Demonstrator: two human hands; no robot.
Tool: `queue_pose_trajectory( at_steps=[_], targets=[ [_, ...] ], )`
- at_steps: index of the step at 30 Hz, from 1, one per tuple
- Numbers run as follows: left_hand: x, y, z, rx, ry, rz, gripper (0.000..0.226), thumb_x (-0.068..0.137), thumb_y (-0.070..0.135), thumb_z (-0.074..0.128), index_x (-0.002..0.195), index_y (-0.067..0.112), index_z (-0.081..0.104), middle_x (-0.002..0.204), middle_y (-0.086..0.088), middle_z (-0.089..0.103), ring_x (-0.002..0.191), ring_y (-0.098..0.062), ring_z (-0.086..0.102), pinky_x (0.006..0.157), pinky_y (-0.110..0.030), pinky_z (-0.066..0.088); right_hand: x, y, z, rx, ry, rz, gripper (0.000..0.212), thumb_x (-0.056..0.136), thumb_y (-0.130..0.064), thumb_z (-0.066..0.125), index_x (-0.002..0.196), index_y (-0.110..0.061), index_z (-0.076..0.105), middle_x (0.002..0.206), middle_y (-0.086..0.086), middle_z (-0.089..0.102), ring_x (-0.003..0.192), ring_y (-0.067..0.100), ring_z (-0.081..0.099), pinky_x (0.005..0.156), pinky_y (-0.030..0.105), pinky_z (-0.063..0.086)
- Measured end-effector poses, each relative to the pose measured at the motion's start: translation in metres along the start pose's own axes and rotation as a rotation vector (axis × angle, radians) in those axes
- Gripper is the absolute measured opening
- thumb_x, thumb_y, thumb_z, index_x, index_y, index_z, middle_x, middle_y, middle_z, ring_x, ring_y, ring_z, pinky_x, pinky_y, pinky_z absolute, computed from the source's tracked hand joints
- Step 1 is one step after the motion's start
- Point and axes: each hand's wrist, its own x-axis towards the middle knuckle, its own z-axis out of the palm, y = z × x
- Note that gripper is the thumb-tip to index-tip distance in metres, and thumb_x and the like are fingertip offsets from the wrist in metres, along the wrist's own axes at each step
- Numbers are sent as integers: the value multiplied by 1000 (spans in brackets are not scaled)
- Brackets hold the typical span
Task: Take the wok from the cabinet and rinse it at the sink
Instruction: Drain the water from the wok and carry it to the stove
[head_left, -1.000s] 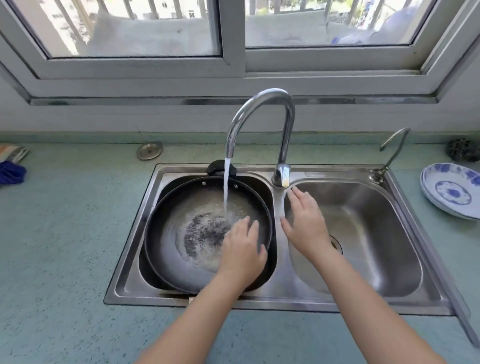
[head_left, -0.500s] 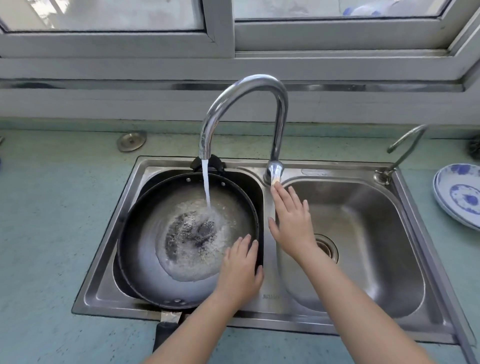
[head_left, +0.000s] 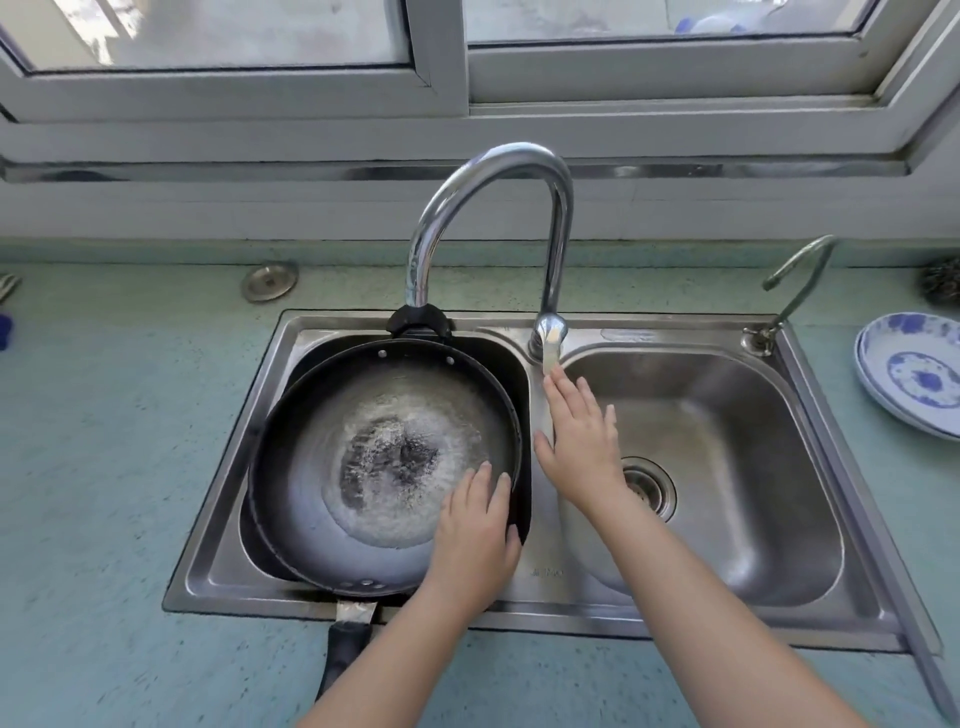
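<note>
A black wok (head_left: 311, 483) lies in the left basin of the steel double sink (head_left: 524, 603), its long handle (head_left: 343, 654) sticking out over the front edge. Foamy water pools in its bottom. My left hand (head_left: 475, 530) lies flat on the wok's right rim, fingers spread into the bowl. My right hand (head_left: 579, 441) is flat and open over the divider, fingertips touching the tap lever (head_left: 549, 343). No water runs from the curved faucet (head_left: 488, 208).
A stack of blue-and-white plates (head_left: 914, 379) sits on the green counter at right. A small second tap (head_left: 795, 280) stands at the sink's back right corner. A metal disc (head_left: 270, 280) lies behind the sink. The window sill runs close behind the faucet.
The water stream that fell into the wok has stopped. My right hand has stayed at the tap lever, my left hand on the wok's rim. The view has tilted down slightly.
</note>
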Motion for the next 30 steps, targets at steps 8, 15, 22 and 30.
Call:
queue_pose_trajectory(
  at_steps=[8,15,22,30],
  targets=[
    [-53,-37,-10,-57,36,-61,50,68,26,42,109,8,63,113,-20,66,99,-35,66,77,-43,56,-65,-38,20,171,23,20,55,89,-21,50,140,-6,37,146,10,36,135,25,33,111,36,26],
    [-121,-72,-7,-119,32,-82,54,60,20,69,111,2,65,111,-24,65,98,-38,66,77,-46,55,-130,-92,43,272,35,31,48,89,-19,52,134,-3,44,130,11,48,122,26,45,100,35,39],
    [-172,-83,-12,-336,26,-183,62,88,24,51,144,11,27,149,-13,27,138,-27,27,111,-37,28,-180,-137,68,322,-17,74,46,90,-21,50,134,-8,43,126,6,47,120,19,44,96,30,42],
    [-206,-83,-13,-689,-144,-328,72,86,21,56,146,16,16,137,-10,38,123,-25,43,96,-29,36,-203,-173,84,542,-129,258,37,91,-21,51,126,-7,50,119,9,57,102,20,56,90,28,42]
  ],
)
